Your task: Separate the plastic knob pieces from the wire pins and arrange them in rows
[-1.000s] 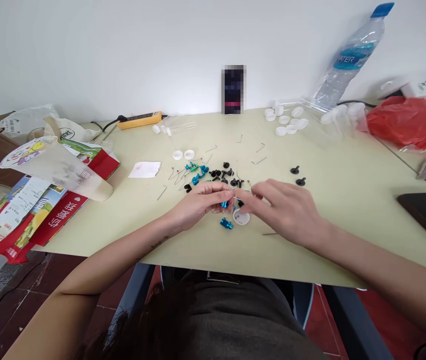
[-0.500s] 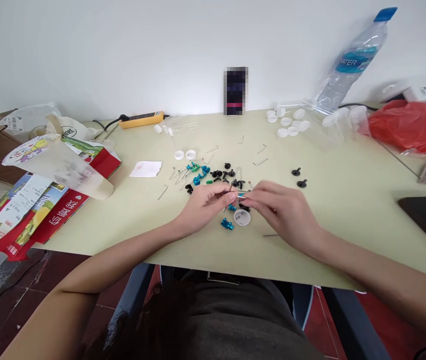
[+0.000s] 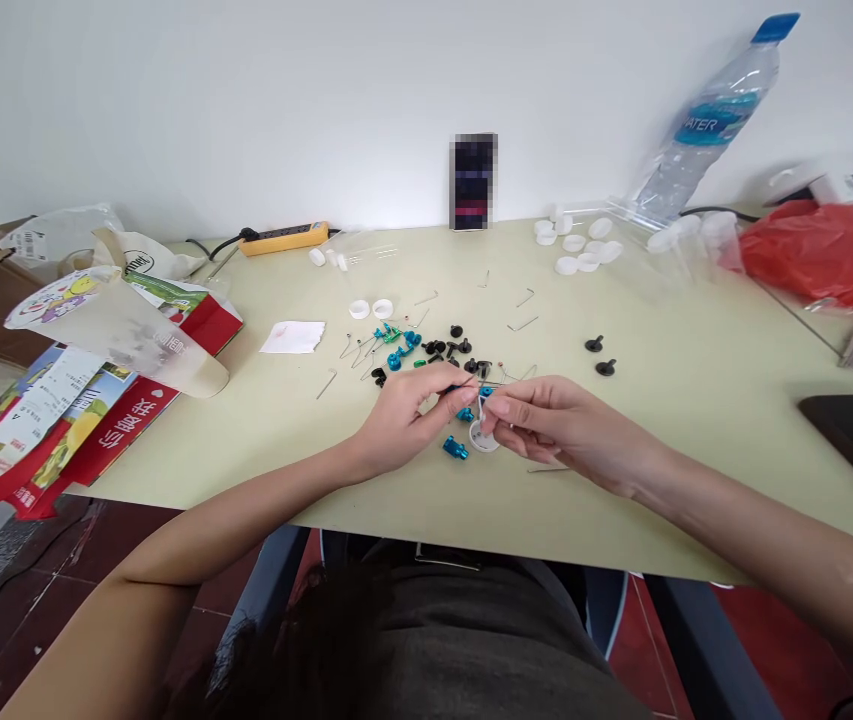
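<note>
My left hand [image 3: 407,415] pinches a small dark part between thumb and forefinger, too small to make out. Close beside it, my right hand [image 3: 546,415] grips a thin metal rod [image 3: 481,402] at its fingertips. Under the right fingers lies a round white cap [image 3: 480,437] with tiny bits in it, partly covered. A blue metal piece [image 3: 455,448] rests just left of the cap. Behind the hands are several black knobs [image 3: 456,332], blue parts [image 3: 394,360] and bent wires [image 3: 361,353].
White caps [image 3: 574,243] and a water bottle [image 3: 711,125] stand at the back right, near a red bag [image 3: 816,250]. A plastic cup [image 3: 126,330] leans at the left. A power strip [image 3: 285,238] and a phone [image 3: 473,182] are along the wall.
My right hand has turned and lowered a little, and the thin rod in it has swung from nearly level to steep. My left hand has barely moved.
</note>
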Demonstrator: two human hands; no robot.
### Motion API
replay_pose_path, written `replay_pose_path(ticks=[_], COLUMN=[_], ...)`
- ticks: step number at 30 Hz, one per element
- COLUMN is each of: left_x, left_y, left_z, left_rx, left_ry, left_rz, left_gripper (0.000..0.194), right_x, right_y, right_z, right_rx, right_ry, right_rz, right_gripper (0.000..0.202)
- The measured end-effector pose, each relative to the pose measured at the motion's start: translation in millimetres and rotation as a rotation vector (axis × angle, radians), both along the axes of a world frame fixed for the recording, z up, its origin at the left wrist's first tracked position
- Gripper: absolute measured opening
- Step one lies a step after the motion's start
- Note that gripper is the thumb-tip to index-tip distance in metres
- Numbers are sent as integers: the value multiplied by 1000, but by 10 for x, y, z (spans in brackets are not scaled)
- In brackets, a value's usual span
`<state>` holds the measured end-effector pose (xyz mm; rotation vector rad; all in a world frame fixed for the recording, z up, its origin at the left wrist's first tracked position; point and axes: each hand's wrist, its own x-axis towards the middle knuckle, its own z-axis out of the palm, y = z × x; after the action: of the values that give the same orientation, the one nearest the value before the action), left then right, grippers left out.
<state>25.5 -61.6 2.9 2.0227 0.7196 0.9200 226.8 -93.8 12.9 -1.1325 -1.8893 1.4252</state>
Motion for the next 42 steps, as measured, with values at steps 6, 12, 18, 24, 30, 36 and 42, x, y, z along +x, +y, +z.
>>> replay_pose_path(ticks=[6,12,18,24,30,36,42], left_x=[25,-25,10,18,-48,-23,-34], left_y=[55,25,27,53,76,44,91], left_z=[-32,20,-12,-34,-20,-14,6], left_rx=[-427,59,82,-614,116,219,-657], left_ry=[-97,12,14,-133,0,26,-61], left_rz=[-151,19,13,-164,63,31,-235], left_gripper=[28,22,22,28,24,21,29], right_x=[-29,19,-6,19,43,-14,62], right_y=[-85,61,38,-25,104,35,48], right_z=[-76,-31,-43,-59,-15,-3,16], right_rx=[1049,117,285,1162,133,191,825], right_ry=[-450,91,-121,-643,-65,-70,-404], right_rz=[-166,-121,-60,-98,-98,-64,-58], right_gripper=[24,52,40,27,63,50,33])
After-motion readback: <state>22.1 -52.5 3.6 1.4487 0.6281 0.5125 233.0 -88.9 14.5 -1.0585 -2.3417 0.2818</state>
